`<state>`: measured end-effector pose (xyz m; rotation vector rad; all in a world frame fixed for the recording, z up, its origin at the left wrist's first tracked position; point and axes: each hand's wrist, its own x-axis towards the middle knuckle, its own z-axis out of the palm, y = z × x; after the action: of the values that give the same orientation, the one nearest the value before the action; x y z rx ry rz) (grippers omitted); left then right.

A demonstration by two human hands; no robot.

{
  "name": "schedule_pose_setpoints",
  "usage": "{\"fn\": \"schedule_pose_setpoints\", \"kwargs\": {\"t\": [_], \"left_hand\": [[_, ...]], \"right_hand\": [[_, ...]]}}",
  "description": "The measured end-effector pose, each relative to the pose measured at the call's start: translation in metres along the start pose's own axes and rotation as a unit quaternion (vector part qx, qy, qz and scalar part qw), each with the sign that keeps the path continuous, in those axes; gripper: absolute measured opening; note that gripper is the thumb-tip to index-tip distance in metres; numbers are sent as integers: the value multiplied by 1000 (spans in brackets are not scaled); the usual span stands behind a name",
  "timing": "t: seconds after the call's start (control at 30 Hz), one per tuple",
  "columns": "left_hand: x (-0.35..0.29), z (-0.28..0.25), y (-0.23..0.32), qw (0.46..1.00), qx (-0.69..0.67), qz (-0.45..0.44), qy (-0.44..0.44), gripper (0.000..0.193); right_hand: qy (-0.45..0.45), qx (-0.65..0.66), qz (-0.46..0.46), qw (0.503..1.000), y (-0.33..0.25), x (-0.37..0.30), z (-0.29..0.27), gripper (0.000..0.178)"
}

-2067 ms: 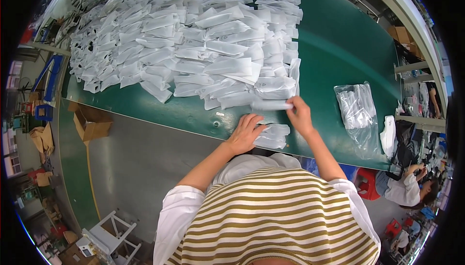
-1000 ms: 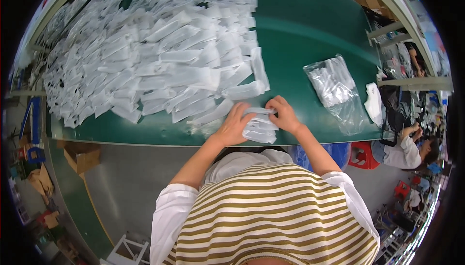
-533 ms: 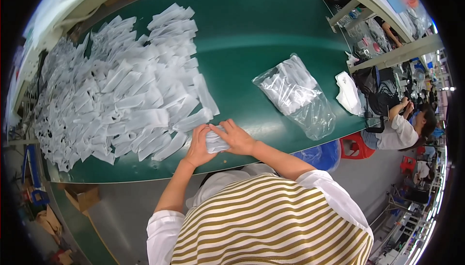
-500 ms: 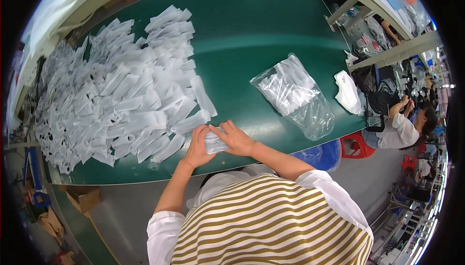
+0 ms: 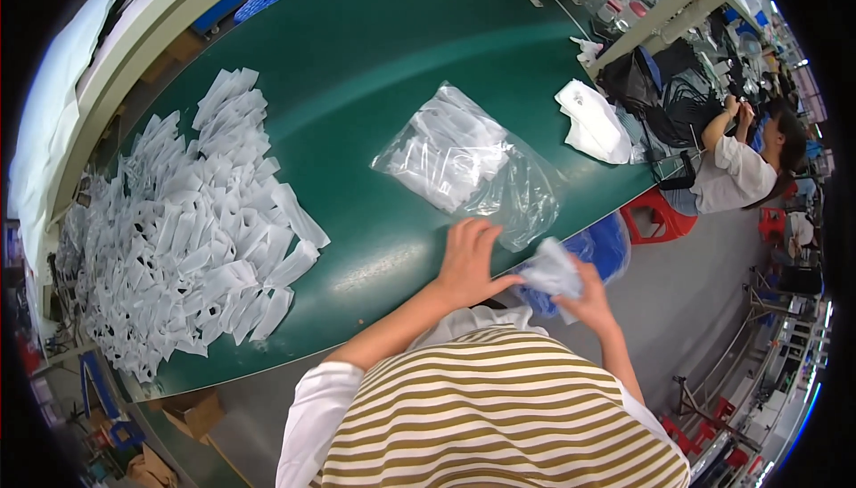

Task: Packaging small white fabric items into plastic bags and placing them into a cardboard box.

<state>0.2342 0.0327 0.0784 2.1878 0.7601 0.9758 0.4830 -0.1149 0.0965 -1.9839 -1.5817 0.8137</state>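
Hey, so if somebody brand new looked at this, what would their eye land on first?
Probably the broad heap of white translucent packets covering the left part of the green table. Next might come the clear plastic bag, partly filled with white pieces, near the table's middle, and the motion-blurred white bundle in the right hand at the near edge.

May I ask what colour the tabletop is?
The tabletop is dark green, clearest in the head view.
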Motion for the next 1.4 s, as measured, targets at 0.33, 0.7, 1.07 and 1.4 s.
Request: {"fn": "schedule_pose_setpoints", "kwargs": {"t": [0.33, 0.7, 1.07, 1.4], "left_hand": [[43, 29, 6, 999, 24, -9, 22, 9], [41, 4, 28, 996, 71, 3, 60, 10], [5, 9, 39, 999, 49, 22, -9, 11], [-14, -15, 32, 999, 5, -37, 10, 10]], "right_hand": [[19, 67, -22, 997, 11, 90, 12, 85], [-104, 159, -161, 968, -67, 195, 129, 85], [20, -55, -173, 983, -148, 192, 169, 87], [33, -13, -353, 935, -116, 182, 190, 79]]}}
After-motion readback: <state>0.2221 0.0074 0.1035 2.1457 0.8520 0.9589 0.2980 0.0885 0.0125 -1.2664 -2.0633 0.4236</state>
